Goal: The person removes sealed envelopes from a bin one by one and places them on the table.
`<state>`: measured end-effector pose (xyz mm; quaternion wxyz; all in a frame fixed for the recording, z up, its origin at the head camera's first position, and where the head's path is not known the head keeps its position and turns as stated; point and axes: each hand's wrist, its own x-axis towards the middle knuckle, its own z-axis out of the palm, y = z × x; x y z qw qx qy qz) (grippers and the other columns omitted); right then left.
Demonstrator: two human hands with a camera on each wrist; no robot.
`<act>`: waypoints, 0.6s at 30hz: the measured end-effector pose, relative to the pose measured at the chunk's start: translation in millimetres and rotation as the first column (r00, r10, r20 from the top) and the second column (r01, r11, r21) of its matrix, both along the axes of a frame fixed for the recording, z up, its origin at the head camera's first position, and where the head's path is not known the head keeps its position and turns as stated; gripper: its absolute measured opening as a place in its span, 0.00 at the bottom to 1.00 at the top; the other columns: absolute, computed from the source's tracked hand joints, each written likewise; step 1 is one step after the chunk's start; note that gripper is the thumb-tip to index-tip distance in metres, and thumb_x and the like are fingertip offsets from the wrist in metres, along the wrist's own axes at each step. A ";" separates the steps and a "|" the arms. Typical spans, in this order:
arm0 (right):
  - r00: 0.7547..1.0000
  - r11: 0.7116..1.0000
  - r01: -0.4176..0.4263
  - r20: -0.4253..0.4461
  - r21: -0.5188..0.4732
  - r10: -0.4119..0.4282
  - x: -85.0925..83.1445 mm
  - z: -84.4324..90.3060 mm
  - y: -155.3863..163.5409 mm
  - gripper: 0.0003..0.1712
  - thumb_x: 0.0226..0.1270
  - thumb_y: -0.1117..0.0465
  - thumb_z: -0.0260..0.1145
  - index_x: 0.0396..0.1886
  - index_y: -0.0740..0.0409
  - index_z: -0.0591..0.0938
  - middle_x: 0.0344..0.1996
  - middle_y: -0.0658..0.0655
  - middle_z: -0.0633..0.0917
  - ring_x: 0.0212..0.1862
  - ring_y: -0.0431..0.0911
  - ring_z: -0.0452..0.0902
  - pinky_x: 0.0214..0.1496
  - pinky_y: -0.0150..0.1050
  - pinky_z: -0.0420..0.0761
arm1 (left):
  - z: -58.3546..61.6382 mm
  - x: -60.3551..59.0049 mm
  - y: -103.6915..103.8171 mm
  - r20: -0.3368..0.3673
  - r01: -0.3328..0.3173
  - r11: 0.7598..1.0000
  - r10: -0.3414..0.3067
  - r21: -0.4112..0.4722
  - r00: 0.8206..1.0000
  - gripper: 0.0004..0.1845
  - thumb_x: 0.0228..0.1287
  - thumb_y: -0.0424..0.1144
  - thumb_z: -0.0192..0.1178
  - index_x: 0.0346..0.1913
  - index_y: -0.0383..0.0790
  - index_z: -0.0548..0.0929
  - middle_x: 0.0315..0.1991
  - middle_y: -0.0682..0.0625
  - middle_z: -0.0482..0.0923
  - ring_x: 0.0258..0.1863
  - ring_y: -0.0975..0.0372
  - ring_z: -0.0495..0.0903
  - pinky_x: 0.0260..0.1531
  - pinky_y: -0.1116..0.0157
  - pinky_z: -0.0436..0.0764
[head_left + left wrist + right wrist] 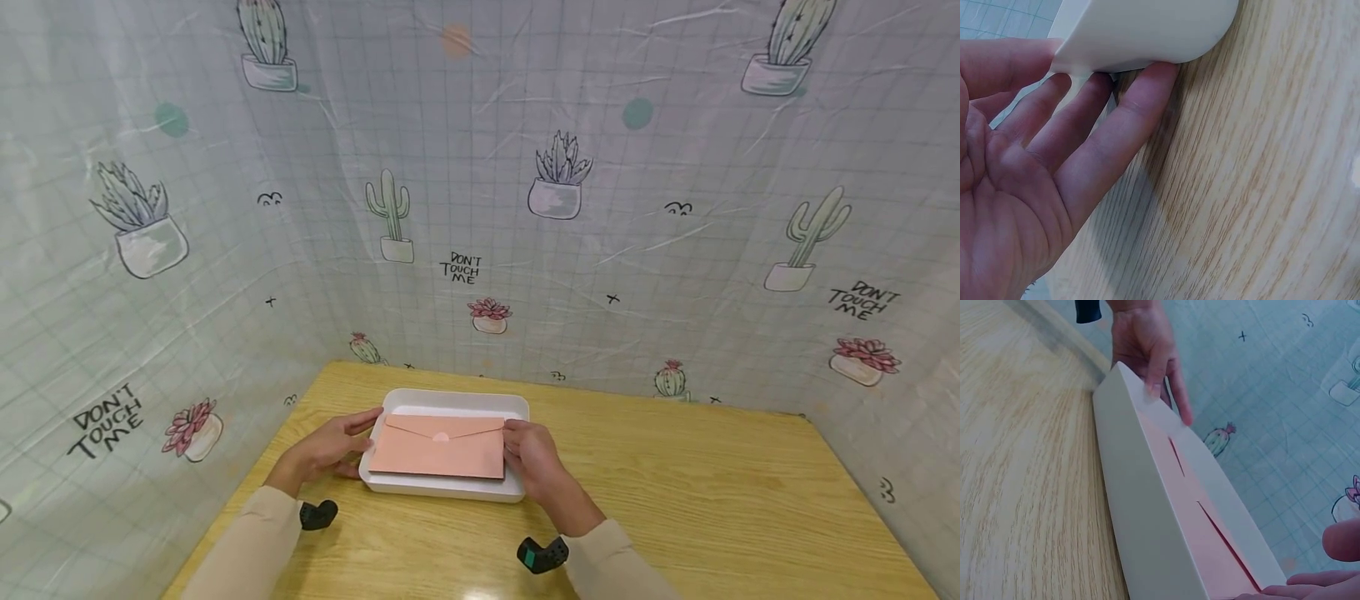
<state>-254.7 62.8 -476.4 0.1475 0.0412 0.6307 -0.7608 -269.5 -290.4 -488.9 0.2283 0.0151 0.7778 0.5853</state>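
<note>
A pink envelope [438, 450] with a pointed flap and a round seal lies flap side up in a white rectangular tray [442, 490]. My left hand [326, 446] is at the tray's left end, its fingers nearly straight. In the left wrist view, fingertips [1157, 78] of that hand touch the outer side and lower edge of the white tray [1154, 31]. At the other end, my right hand [536, 458] holds the envelope by its right edge, fingertips inside the tray. Part of this grip is hidden by the hand's back; in the right wrist view the fingers [1319, 587] lie along the envelope [1204, 531].
The tray stands on a yellow wood-grain table [712, 492], left of its middle. A pale plastic curtain [495, 167] printed with cacti encloses the back and sides. Black devices [318, 515] are worn at both wrists, by the cream sleeves [247, 550].
</note>
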 end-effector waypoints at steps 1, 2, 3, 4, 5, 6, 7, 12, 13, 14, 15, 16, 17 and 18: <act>1.000 1.000 0.002 -0.002 -0.001 -0.002 0.4 0.3 0.2 0.32 0.80 0.69 0.47 0.78 0.78 0.59 0.79 0.76 0.59 0.82 0.65 0.54 0.82 0.60 0.59 | 0.4 0.2 0.1 0.000 0.000 1.000 0.000 0.000 1.000 0.37 0.79 0.31 0.53 0.85 0.44 0.52 0.86 0.37 0.43 0.61 0.49 0.82 0.46 0.50 0.90; 1.000 1.000 0.004 -0.005 -0.001 -0.004 0.7 0.5 0.3 0.32 0.79 0.70 0.47 0.78 0.78 0.59 0.79 0.76 0.59 0.82 0.65 0.54 0.82 0.60 0.59 | 0.8 0.2 0.1 0.002 -0.001 1.000 0.001 0.000 1.000 0.37 0.79 0.32 0.53 0.85 0.44 0.52 0.86 0.37 0.43 0.61 0.49 0.82 0.46 0.50 0.90; 1.000 1.000 0.006 -0.007 0.000 -0.006 1.2 0.6 0.3 0.31 0.79 0.70 0.46 0.78 0.78 0.59 0.80 0.76 0.59 0.82 0.65 0.54 0.82 0.60 0.60 | 1.0 0.1 0.2 0.004 -0.003 1.000 0.003 -0.002 1.000 0.37 0.80 0.32 0.53 0.85 0.45 0.52 0.86 0.37 0.43 0.61 0.49 0.82 0.47 0.50 0.90; 1.000 1.000 0.008 -0.012 0.002 -0.008 1.3 0.9 0.1 0.32 0.79 0.70 0.47 0.78 0.78 0.59 0.80 0.76 0.59 0.82 0.65 0.54 0.82 0.59 0.60 | 1.1 -0.1 -0.1 0.004 -0.001 1.000 0.001 -0.003 1.000 0.37 0.80 0.32 0.53 0.85 0.44 0.52 0.86 0.37 0.43 0.61 0.48 0.82 0.47 0.50 0.90; 1.000 1.000 0.013 -0.016 0.004 -0.013 1.5 1.2 -0.2 0.32 0.79 0.70 0.47 0.78 0.78 0.59 0.80 0.76 0.59 0.82 0.65 0.54 0.82 0.59 0.60 | 1.3 -0.4 -0.1 0.005 0.002 1.000 -0.002 -0.005 1.000 0.37 0.80 0.32 0.53 0.85 0.45 0.52 0.86 0.37 0.43 0.62 0.48 0.81 0.47 0.50 0.90; 1.000 1.000 0.018 -0.023 0.009 -0.018 1.8 1.8 -0.5 0.31 0.79 0.71 0.47 0.78 0.78 0.59 0.79 0.76 0.60 0.81 0.65 0.55 0.81 0.59 0.60 | 1.6 -0.7 0.0 0.004 0.001 1.000 -0.001 -0.010 1.000 0.38 0.79 0.32 0.54 0.85 0.45 0.52 0.85 0.37 0.43 0.62 0.48 0.81 0.47 0.50 0.90; 0.999 0.999 0.029 -0.026 0.017 -0.028 1.9 2.0 -0.8 0.31 0.79 0.71 0.47 0.78 0.78 0.60 0.79 0.76 0.60 0.81 0.65 0.56 0.81 0.59 0.61 | 1.8 -1.1 0.0 0.006 -0.001 1.000 0.001 -0.013 1.000 0.38 0.79 0.32 0.54 0.85 0.45 0.52 0.86 0.37 0.43 0.62 0.48 0.81 0.47 0.50 0.90; 0.991 0.984 0.134 -0.032 0.120 -0.131 1.4 2.0 -3.0 0.27 0.77 0.69 0.56 0.71 0.76 0.72 0.71 0.74 0.73 0.70 0.60 0.75 0.74 0.55 0.76 | 0.6 -3.1 -1.0 -0.002 0.005 1.000 -0.005 -0.018 1.000 0.38 0.79 0.33 0.54 0.85 0.46 0.51 0.86 0.37 0.43 0.61 0.49 0.82 0.46 0.51 0.90; 0.987 0.977 0.158 -0.031 0.144 -0.155 0.9 1.5 -3.3 0.25 0.76 0.68 0.58 0.69 0.76 0.75 0.69 0.73 0.77 0.65 0.58 0.79 0.71 0.54 0.79 | 0.1 -3.2 -1.3 -0.001 0.007 1.000 -0.007 -0.013 1.000 0.39 0.79 0.32 0.54 0.85 0.46 0.51 0.86 0.37 0.43 0.60 0.49 0.83 0.45 0.51 0.91; 0.984 0.970 0.180 -0.031 0.163 -0.177 0.2 0.6 -3.5 0.24 0.74 0.69 0.60 0.66 0.75 0.77 0.66 0.73 0.79 0.61 0.55 0.82 0.68 0.52 0.82 | -0.4 -3.2 -1.7 -0.003 0.012 1.000 -0.012 -0.010 1.000 0.39 0.79 0.32 0.54 0.85 0.45 0.51 0.85 0.37 0.43 0.60 0.49 0.83 0.45 0.51 0.91; 0.980 0.965 0.198 -0.026 0.172 -0.197 -0.6 -0.4 -3.6 0.23 0.73 0.69 0.62 0.64 0.74 0.79 0.63 0.72 0.82 0.57 0.53 0.83 0.65 0.51 0.84 | -0.9 -3.3 -2.1 -0.003 0.014 1.000 -0.014 -0.008 1.000 0.39 0.79 0.32 0.54 0.85 0.45 0.51 0.85 0.37 0.43 0.60 0.49 0.83 0.45 0.51 0.91; 0.977 0.960 0.213 -0.029 0.183 -0.212 -1.5 -1.2 -3.7 0.22 0.72 0.70 0.63 0.62 0.74 0.81 0.60 0.71 0.83 0.54 0.51 0.84 0.63 0.50 0.85 | -1.2 -3.2 -2.4 -0.003 0.016 1.000 -0.016 -0.005 1.000 0.39 0.78 0.32 0.55 0.85 0.45 0.50 0.85 0.37 0.43 0.60 0.49 0.83 0.45 0.51 0.91; 0.974 0.955 0.225 -0.032 0.195 -0.223 -2.3 -2.3 -3.7 0.21 0.71 0.70 0.64 0.61 0.74 0.82 0.59 0.71 0.84 0.52 0.49 0.85 0.61 0.49 0.86 | -1.3 -2.9 -2.3 0.000 0.015 1.000 -0.015 0.001 1.000 0.39 0.78 0.32 0.55 0.85 0.46 0.50 0.86 0.37 0.42 0.60 0.49 0.83 0.45 0.51 0.91; 0.972 0.951 0.233 -0.035 0.201 -0.231 -3.3 -3.4 -3.5 0.20 0.70 0.71 0.65 0.60 0.73 0.83 0.58 0.70 0.85 0.51 0.49 0.85 0.60 0.49 0.87 | -1.5 -2.7 -2.4 -0.002 0.014 1.000 -0.014 -0.001 1.000 0.39 0.78 0.32 0.55 0.85 0.46 0.50 0.85 0.37 0.43 0.60 0.49 0.83 0.44 0.51 0.91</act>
